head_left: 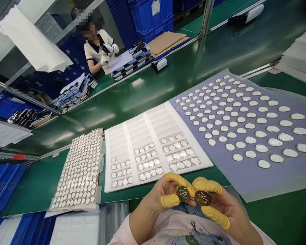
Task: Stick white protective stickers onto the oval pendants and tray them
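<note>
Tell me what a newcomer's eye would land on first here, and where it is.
Most likely the bright yellow finger covers at the bottom, right of centre, where the left hand and right hand each hold a dark oval piece with a light, script-like marking. Next, probably the lavender sheet on the right, dotted with rows of white ovals. Then perhaps the white tray near the middle, its nearer rows holding similar ovals.
</note>
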Tool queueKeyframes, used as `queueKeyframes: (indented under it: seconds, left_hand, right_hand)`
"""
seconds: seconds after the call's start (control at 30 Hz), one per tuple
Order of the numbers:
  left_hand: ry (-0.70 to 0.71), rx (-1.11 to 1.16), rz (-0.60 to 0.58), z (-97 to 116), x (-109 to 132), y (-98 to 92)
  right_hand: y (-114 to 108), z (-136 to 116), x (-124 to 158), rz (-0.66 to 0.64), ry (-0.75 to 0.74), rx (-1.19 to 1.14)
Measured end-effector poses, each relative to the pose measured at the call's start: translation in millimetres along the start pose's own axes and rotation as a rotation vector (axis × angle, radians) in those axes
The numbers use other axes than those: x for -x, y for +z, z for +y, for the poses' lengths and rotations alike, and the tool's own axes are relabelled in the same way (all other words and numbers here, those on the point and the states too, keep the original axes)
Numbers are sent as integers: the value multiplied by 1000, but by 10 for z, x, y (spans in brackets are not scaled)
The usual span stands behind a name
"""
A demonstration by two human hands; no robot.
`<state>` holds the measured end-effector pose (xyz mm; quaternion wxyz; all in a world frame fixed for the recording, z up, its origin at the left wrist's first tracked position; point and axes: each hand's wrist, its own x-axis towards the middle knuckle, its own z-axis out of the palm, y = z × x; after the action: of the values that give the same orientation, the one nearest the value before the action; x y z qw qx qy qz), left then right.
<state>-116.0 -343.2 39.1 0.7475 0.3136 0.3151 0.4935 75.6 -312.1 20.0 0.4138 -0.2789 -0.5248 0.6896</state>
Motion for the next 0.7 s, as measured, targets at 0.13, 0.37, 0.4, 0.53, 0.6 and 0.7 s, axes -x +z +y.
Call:
queueKeyframes:
  seconds: [0.13, 0.37, 0.4, 0.53, 0.6, 0.7]
  left_hand:
    - [22, 57, 3, -9, -5, -19]
    - [104, 34, 82, -21, 52, -168]
    - [136, -8, 121, -7, 77, -228]
    - [259, -342, 407, 142, 255, -620]
    - [265, -637, 630, 268, 377, -870]
    - [131, -1227, 998, 471, 527, -1220]
  right_hand:
    - [-7, 76, 21, 58, -3, 28]
    - [71, 189, -147, 24, -2, 102]
    - [88, 202, -211, 8, -6, 161]
    - [250, 193, -538, -102, -7, 581]
    - [420, 151, -735, -211, 1, 834]
    - [788, 119, -1073, -433, -39, 1171]
